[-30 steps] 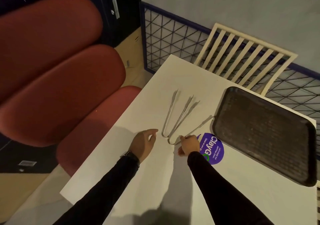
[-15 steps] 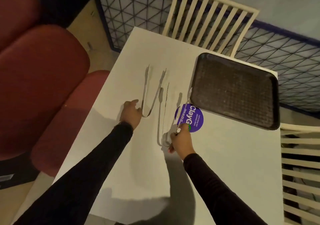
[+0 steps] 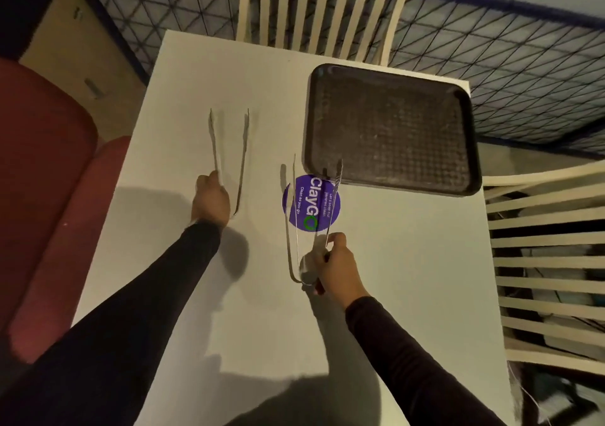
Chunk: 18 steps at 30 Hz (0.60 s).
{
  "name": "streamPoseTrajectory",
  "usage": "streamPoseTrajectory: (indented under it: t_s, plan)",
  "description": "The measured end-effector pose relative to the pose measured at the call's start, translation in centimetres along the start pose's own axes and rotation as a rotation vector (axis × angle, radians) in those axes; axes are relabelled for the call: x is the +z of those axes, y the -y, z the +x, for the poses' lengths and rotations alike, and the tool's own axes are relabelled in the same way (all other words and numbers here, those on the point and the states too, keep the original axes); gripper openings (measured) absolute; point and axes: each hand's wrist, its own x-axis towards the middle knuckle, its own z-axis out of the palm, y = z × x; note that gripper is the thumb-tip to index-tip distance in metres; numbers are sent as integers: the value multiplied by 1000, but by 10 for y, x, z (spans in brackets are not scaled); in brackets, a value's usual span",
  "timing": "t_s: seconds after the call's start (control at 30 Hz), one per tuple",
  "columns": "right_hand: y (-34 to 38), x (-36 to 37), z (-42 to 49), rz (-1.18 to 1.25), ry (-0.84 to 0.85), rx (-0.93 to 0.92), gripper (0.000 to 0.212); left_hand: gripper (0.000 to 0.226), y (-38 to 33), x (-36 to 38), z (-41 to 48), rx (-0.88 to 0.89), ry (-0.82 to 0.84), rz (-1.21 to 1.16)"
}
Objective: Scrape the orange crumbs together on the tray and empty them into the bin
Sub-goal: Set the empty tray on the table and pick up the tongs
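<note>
**Tray** (image 3: 393,131): dark, textured, flat on the white table (image 3: 393,278), upper right of centre. A few pale specks show on it. No orange crumbs can be made out, and no bin is in view.

**Right tongs** (image 3: 296,222): metal, arms apart, raised off the table, with the tips just beside the tray's near left corner. The right hand (image 3: 334,262) grips them at the hinge end, fingers curled round one arm.

**Left tongs** (image 3: 243,163): metal, arms apart, left of centre and well apart from the tray. The left hand (image 3: 211,201) holds them near the hinge, fingers wrapped round the left arm.

**Sticker** (image 3: 311,203): purple, round, stuck on the table under the right tongs.

**Surroundings**: slatted chairs at top (image 3: 327,6) and right (image 3: 540,262), red seats (image 3: 42,180) at left.

**Step, as judged**: tools taken up, scraping not yet begun. The next move calls for bringing the tong tips onto the tray and drawing them flat across it.
</note>
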Motion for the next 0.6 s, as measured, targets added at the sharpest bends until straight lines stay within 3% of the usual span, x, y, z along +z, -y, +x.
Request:
streamPoseTrajectory:
  t_s: [0.1,0.23,0.4,0.6]
  plan:
    - [7,-32,17,-35,-50,-49,19,36,-19,9,-7,-30,-54,-21]
    - [23,-94,50,-92,-162,-99,14,29,-58,27,-24,63,-131,-89]
    - [33,-174,117,-168,-327,-91,25,35,-101,60,-39,183,-73,-247]
    - [39,-232,175,-194,-329,52,26,37,-146,91,-49,326,-42,-272]
